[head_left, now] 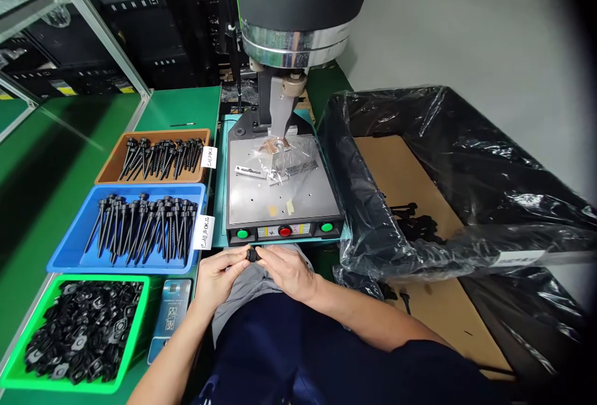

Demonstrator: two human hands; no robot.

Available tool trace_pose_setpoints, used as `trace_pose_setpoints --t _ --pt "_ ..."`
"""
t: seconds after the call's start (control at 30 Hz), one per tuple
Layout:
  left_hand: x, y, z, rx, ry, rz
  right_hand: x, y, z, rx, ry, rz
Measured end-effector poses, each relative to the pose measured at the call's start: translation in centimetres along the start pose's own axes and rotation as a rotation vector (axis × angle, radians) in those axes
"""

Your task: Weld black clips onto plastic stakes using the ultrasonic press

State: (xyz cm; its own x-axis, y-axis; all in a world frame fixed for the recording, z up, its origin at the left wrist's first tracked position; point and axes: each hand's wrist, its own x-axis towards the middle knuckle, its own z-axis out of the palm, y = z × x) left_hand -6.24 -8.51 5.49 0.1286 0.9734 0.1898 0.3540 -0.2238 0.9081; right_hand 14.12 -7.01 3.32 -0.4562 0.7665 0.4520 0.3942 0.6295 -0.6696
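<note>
Just in front of the machine's front panel, both hands meet at a small black plastic part [252, 255]. My left hand [222, 271] pinches it from the left between thumb and fingertips. From the other side, the fingers of my right hand [289, 271] close on it too. The fingers cover much of the part, so its full shape is hidden. Beyond the hands stands a press-like machine with a metal base plate [252, 196], a blade-shaped metal tool [281, 109] and a clear-wrapped fixture [280, 159] under the tool's tip.
At left, a brown bin [105, 172] and a blue bin [69, 262] hold black threaded rods with knobbed heads. A green bin [145, 305] holds small black parts, beside a blue box [172, 305]. On the right, a plastic-lined carton [392, 162] contains black pieces. Green buttons [242, 234] flank a red one [284, 231].
</note>
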Motion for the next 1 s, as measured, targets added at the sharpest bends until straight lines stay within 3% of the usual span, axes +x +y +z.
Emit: trace_pose_setpoints --t 0.23,0.43,0.53,0.8,0.87,1.0 --pt "-0.1 0.2 0.4 0.000 -0.004 0.024 0.9 -0.4 -1.1 0.280 -0.084 0.147" --pt "0.4 -0.3 0.8 0.012 0.024 0.083 1.3 -0.5 -0.4 0.294 -0.007 0.216" --pt "1.2 -0.5 1.1 0.049 0.017 0.136 1.4 -0.1 0.3 0.371 -0.002 0.328" --pt "3.1 -1.0 4.2 0.041 -0.102 0.069 0.4 2.7 0.5 0.828 0.021 0.617" --pt "4.7 -1.6 4.5 0.008 -0.032 0.007 0.2 3.5 0.1 0.891 0.096 0.723" --pt "10.4 -2.8 4.2 -0.089 0.243 -0.148 0.3 4.7 -0.8 0.956 0.192 0.865"
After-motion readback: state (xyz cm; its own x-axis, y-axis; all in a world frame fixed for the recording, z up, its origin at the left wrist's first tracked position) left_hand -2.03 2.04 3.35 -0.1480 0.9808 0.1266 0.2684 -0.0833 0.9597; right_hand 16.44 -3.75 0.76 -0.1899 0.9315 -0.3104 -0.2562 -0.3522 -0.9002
